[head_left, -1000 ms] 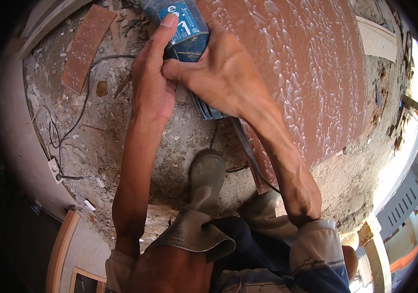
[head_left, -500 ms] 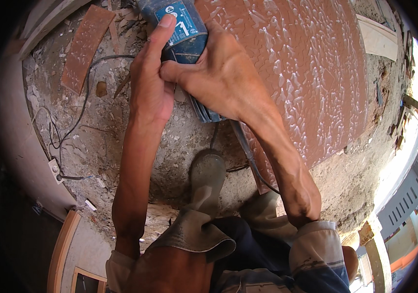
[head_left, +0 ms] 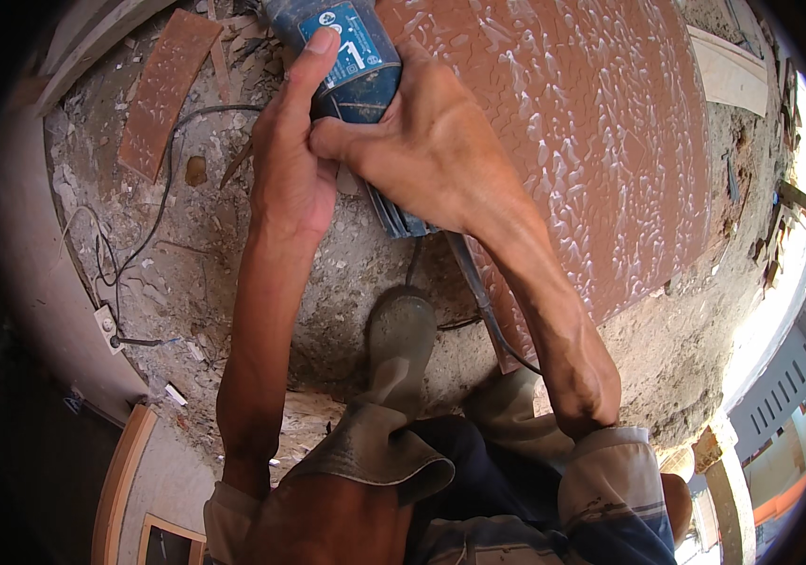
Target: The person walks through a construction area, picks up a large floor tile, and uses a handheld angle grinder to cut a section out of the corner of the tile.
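Observation:
A dark blue power tool with a bright blue label [head_left: 354,47] sits between my two hands at the top of the view. My left hand [head_left: 294,141] grips its left side, thumb laid over the label. My right hand [head_left: 431,141] closes round its right side and rear, its thumb meeting the left palm. Most fingers and the tool's working end are hidden. Below the hands a dark ribbed part [head_left: 403,222] sticks out. Under and right of the right arm lies a large reddish-brown textured sheet [head_left: 601,160] with whitish streaks.
A smaller brown strip of like sheet [head_left: 169,94] lies at the upper left on rubble-strewn ground. A black cable [head_left: 169,169] runs to a white socket box [head_left: 109,328]. My rubber boot [head_left: 399,330] stands near the sheet's edge. Pale boards [head_left: 728,73] lie at the upper right.

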Demonstrator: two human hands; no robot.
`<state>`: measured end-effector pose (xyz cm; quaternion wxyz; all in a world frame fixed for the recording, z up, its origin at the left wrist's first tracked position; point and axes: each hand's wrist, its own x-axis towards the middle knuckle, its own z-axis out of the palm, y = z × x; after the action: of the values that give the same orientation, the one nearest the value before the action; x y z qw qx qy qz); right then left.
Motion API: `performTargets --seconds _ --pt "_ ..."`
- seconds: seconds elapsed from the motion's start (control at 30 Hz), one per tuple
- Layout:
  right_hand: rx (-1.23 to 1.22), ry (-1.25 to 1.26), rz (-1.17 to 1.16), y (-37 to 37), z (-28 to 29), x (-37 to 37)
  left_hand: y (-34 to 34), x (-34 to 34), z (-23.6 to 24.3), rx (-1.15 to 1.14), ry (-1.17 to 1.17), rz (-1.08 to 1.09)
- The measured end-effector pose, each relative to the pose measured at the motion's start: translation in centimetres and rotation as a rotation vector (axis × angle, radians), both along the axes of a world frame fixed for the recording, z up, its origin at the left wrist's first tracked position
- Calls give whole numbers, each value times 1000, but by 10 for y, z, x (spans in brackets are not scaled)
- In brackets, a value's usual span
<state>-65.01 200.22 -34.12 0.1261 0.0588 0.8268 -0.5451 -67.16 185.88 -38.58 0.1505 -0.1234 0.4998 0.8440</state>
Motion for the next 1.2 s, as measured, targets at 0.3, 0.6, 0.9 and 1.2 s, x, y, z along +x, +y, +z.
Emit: performTargets --seconds 0.3,0.6,0.9,1.2 --pt "2 -4 -3 1 7 -4 0 -4 3 34 12 -1" --pt "-40 16 -3 -1 11 -6 -2 -5 9 11 14 -19" --pt "-23 26 -39 -6 17 -3 1 -3 16 58 11 55" --pt "-2 103 -49 21 41 -9 5 -3 3 -208 73 65"
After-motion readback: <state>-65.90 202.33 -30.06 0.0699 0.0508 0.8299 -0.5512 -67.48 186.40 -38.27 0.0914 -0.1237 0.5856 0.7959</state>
